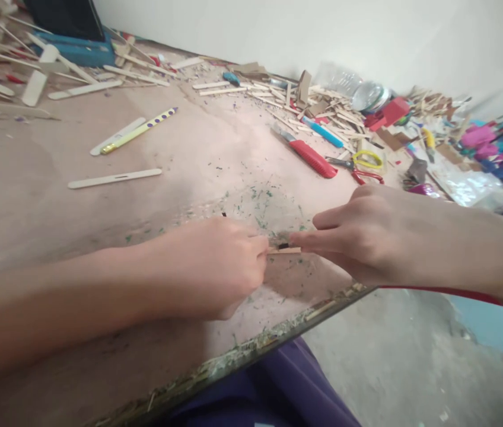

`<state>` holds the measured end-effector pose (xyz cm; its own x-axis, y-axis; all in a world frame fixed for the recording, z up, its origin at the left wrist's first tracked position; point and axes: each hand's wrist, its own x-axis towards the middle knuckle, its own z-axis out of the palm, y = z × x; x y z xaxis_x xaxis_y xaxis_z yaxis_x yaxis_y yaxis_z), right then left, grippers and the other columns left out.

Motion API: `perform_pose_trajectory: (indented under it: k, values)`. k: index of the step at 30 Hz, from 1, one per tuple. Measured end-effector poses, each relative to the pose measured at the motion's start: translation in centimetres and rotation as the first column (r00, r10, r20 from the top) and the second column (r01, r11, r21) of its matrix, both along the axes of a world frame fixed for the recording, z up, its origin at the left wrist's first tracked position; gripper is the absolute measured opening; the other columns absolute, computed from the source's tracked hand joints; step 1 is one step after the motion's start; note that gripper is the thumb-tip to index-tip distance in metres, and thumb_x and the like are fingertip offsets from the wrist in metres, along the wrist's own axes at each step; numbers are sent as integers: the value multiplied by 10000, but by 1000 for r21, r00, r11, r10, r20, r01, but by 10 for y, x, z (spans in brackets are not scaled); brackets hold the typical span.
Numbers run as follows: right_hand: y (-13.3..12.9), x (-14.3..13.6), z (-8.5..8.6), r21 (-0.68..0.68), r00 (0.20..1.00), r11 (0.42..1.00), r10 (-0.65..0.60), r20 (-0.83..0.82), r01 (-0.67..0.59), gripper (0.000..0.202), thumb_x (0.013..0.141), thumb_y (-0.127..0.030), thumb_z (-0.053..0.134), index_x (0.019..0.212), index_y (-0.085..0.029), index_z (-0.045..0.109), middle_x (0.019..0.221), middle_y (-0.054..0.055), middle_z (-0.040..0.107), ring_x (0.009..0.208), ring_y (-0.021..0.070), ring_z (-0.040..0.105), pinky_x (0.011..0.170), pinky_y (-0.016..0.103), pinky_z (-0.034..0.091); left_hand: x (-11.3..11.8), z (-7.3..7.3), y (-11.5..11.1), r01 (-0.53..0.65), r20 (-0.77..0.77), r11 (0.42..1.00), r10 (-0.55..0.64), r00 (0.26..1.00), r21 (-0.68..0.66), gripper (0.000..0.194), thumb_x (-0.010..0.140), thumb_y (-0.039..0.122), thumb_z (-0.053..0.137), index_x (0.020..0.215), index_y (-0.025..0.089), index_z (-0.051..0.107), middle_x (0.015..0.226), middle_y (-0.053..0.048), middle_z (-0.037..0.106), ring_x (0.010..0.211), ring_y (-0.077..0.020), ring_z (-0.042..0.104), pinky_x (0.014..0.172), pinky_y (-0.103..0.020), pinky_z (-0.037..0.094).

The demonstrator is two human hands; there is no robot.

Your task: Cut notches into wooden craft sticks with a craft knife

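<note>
Short strip [284, 251]: pale wood, seemingly matt; its grain is lost to blur.
Tabletop [33, 142]: a smooth surface with a soft sheen is shown; the material cannot be told.
Table edge [251, 346]: rough and chipped.
Loose craft stick [115, 178]: smooth, matt wood.
Pencil [142, 130]: smooth coating; shiny, metal-like ferrule.
Red knife handle [314, 158]: glossy plastic.
Knife blade [282, 134]: grey metal, dulled by blur.
Scissors [355, 163]: plastic loops, joined to dark metal blades.
Bottle [369, 96]: clear, glossy plastic.
Clear wrapping [474, 184]: crinkled, strongly reflective plastic.
Purple garment [273, 385]: soft, matt cloth.
Floor [380, 350]: matt, concrete-like, unevenly mottled.
Wall [278, 29]: matt and smooth.
</note>
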<state>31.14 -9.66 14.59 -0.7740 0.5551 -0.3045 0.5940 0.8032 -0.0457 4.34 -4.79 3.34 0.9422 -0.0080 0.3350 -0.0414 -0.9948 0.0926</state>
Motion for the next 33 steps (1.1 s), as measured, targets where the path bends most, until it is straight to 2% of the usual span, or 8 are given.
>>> perform_pose_trajectory:
  k: [4,6,9,13,17,22,28,33]
  values:
    - [2,-2,0,5,994,998,68,85,-69,275,1042,-49,554,1114,-133,806,732,-5,552,606,156,260,680,434,184,2,1,1,2,-67,1000,-4,998,-18,188,975,93,724,830,181,803,833,-60,744,767,-238,672,706,-383,515]
    - [4,2,-1,-12,997,998,67,34,-66,333,1064,-39,488,1123,-143,800,726,-13,530,599,164,289,673,432,212,3,0,2,4,-102,1000,-4,995,0,203,990,96,717,834,187,809,838,-56,744,778,-238,684,725,-382,535]
    - [8,13,-7,-34,990,994,103,-93,-107,418,1138,-42,397,1258,-127,788,751,-18,549,603,168,383,639,407,275,5,0,3,25,-126,999,-21,992,25,187,977,83,708,890,184,840,868,-66,766,811,-246,708,751,-382,566]
    - [10,37,-28,68,958,980,197,-207,-187,383,1192,-60,429,1490,-119,661,839,-20,633,627,141,490,593,351,308,4,0,4,48,-107,999,-46,993,11,193,940,53,698,905,181,837,900,-78,791,826,-246,711,769,-375,577]
    - [4,54,-48,146,941,972,219,-257,-186,428,1211,-94,419,1615,-122,556,855,-33,638,602,131,448,589,355,298,0,-1,4,44,-91,999,-46,995,-18,212,965,49,677,881,185,817,879,-85,771,794,-245,675,720,-378,542]
    - [-3,55,-49,218,943,956,245,-227,-196,375,1252,-134,420,1588,-93,581,814,-39,607,605,152,419,609,377,298,-3,-1,5,56,-40,998,-56,998,-18,231,987,53,659,887,165,834,870,-100,769,779,-251,646,720,-386,529]
    - [-3,35,-32,20,955,998,55,-291,-51,356,1250,-133,428,1397,-112,752,774,-22,620,575,113,472,561,339,296,-3,0,4,63,-24,998,-63,998,-13,273,988,38,620,854,157,826,858,-90,755,775,-238,628,717,-375,487]
    - [-8,16,-21,-106,948,990,-120,-294,93,460,1305,-300,424,1210,-129,840,733,12,662,557,109,541,542,335,304,-1,-3,2,44,8,999,-44,999,-16,260,949,40,621,849,164,826,825,-77,737,765,-248,655,710,-384,496]
